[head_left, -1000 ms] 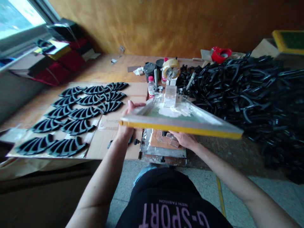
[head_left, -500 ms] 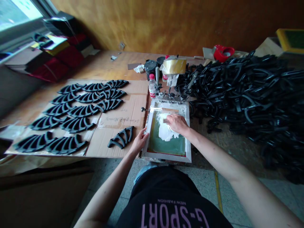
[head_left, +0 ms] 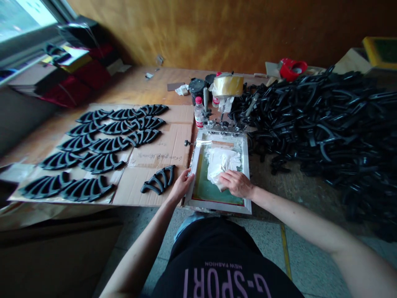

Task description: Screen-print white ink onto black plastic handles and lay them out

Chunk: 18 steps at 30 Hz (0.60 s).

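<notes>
The printing frame [head_left: 247,165] lies flat on the desk [head_left: 136,87], straight ahead of the person and close to the near edge. The left hand [head_left: 182,184] grasps the frame's left rail near its lower corner, fingers wrapped over the rim. The right hand [head_left: 236,183] rests palm down on the green mesh inside the frame, fingers curled at the near edge of a smear of white ink [head_left: 221,160]; whether it grips a tool under the fingers I cannot tell.

Just left of the frame, a single black fan-shaped part [head_left: 159,179] lies on a sheet of cardboard [head_left: 169,149], near the left hand but not touching it. Further left on the same cardboard, rows of like parts [head_left: 102,145] are laid out side by side. To the right of the frame a big pile of black parts [head_left: 325,120] covers the desk. Behind the frame stand a small bottle [head_left: 198,112] with a red cap, a dark pot [head_left: 196,87] and a roll of tape [head_left: 228,85]; a red tape dispenser [head_left: 291,68] sits further back by the wall
</notes>
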Tool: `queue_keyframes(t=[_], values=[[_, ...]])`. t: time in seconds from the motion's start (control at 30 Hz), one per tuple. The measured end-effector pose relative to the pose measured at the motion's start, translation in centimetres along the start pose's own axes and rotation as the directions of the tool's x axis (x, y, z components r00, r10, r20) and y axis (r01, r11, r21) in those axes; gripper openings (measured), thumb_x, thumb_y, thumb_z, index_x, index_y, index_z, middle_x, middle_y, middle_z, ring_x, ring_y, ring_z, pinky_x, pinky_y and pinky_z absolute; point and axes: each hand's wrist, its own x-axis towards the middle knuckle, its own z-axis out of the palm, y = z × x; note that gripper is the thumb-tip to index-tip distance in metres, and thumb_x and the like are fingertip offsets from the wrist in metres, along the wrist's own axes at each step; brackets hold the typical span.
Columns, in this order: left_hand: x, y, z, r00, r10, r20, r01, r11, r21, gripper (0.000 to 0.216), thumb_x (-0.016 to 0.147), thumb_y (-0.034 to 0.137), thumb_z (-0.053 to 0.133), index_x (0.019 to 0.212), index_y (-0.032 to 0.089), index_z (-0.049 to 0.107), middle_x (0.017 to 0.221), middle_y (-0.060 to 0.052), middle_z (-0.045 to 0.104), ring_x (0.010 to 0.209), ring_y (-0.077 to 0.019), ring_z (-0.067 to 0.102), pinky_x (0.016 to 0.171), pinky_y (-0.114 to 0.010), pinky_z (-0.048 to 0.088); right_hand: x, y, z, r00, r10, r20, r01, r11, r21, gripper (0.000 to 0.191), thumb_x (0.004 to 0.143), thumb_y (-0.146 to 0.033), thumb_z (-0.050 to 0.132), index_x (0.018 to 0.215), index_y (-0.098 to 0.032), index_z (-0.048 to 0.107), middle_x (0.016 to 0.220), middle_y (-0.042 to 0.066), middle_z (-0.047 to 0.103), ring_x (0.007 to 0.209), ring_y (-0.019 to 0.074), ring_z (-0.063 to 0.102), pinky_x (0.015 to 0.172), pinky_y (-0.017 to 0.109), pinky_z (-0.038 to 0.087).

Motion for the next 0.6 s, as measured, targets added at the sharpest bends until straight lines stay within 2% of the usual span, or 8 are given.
queue_keyframes(t=[0.1,0.2,0.27,0.33,0.43,0.5,0.57,0.6], values=[[-0.3,0.4,0.0,1.000,0.008,-0.011,-0.008,1.000,-0.030,0.068,0.080,0.058,0.058,0.135,0.017,0.054,0.088,-0.007,0.072,0.078,-0.0196,0.067,0.064,-0.025,0.049,0.3,0.2,-0.7,0.999,0.022,0.033,-0.024,0.997,0.078,0.013,0.087,-0.016,0.057,0.095,-0.018,0.068,0.090,0.005,0.068,0.084,0.0193,0.059,0.072,0.029,0.044],[-1.1,2.1,-0.7,1.000,0.011,0.013,-0.010,0.999,-0.047,0.075,0.078,0.057,0.061,0.141,0.018,0.048,0.083,-0.005,0.071,0.068,-0.0168,0.064,0.057,-0.023,0.046,3.8,2.3,-2.7,0.976,0.219,0.013,-0.219,0.970,0.103,0.026,0.089,-0.026,0.062,0.114,-0.023,0.065,0.094,0.003,0.068,0.086,0.0186,0.061,0.073,0.028,0.046],[-2.2,4.1,-1.6,0.999,0.026,0.019,-0.025,0.999,-0.048,0.076,0.079,0.057,0.062,0.143,0.020,0.045,0.082,-0.003,0.070,0.061,-0.0136,0.059,0.051,-0.020,0.042,6.3,4.5,-4.3,0.926,0.377,-0.032,-0.374,0.924,0.076,0.047,0.087,-0.031,0.065,0.133,-0.028,0.054,0.104,0.004,0.067,0.090,0.0201,0.061,0.075,0.030,0.047],[-3.5,6.8,-2.5,0.998,0.058,0.011,-0.057,0.995,-0.079,0.071,0.082,0.061,0.057,0.140,0.021,0.050,0.082,-0.003,0.069,0.058,-0.0119,0.056,0.047,-0.019,0.038,7.4,7.3,-6.1,0.857,0.504,-0.103,-0.502,0.863,0.045,0.058,0.086,-0.037,0.066,0.141,-0.030,0.047,0.109,0.006,0.065,0.090,0.0226,0.061,0.076,0.033,0.048],[-4.6,11.4,-3.3,0.989,0.146,-0.023,-0.148,0.971,-0.187,0.063,0.087,0.067,0.043,0.119,0.017,0.066,0.073,-0.003,0.066,0.055,-0.0110,0.055,0.046,-0.020,0.041,5.6,11.8,-8.0,0.708,0.651,-0.274,-0.651,0.752,0.102,0.047,0.090,-0.041,0.056,0.135,-0.024,0.054,0.107,0.009,0.064,0.092,0.0246,0.061,0.081,0.037,0.048],[-4.2,14.4,-3.3,0.957,0.266,-0.116,-0.289,0.911,-0.295,0.061,0.090,0.067,0.039,0.106,0.015,0.068,0.072,-0.003,0.065,0.059,-0.0110,0.058,0.051,-0.020,0.046,3.0,13.6,-7.8,0.604,0.741,-0.293,-0.724,0.664,0.188,0.038,0.095,-0.039,0.046,0.124,-0.019,0.060,0.100,0.009,0.066,0.091,0.0242,0.060,0.082,0.037,0.047],[-3.0,17.1,-3.1,0.905,0.370,-0.207,-0.424,0.813,-0.398,0.059,0.092,0.064,0.037,0.106,0.015,0.066,0.079,-0.004,0.067,0.070,-0.0126,0.064,0.060,-0.021,0.051,0.5,13.7,-6.1,0.560,0.802,-0.208,-0.765,0.597,0.241,0.036,0.096,-0.041,0.042,0.110,-0.017,0.065,0.091,0.008,0.067,0.087,0.0229,0.060,0.078,0.035,0.047],[-2.2,18.2,-2.9,0.890,0.396,-0.226,-0.456,0.772,-0.444,0.059,0.093,0.063,0.035,0.110,0.015,0.064,0.082,-0.005,0.067,0.075,-0.0138,0.066,0.064,-0.023,0.053,-0.4,13.1,-4.7,0.574,0.807,-0.139,-0.768,0.589,0.252,0.035,0.095,-0.044,0.044,0.102,-0.017,0.066,0.087,0.007,0.067,0.083,0.0219,0.060,0.075,0.034,0.047]])
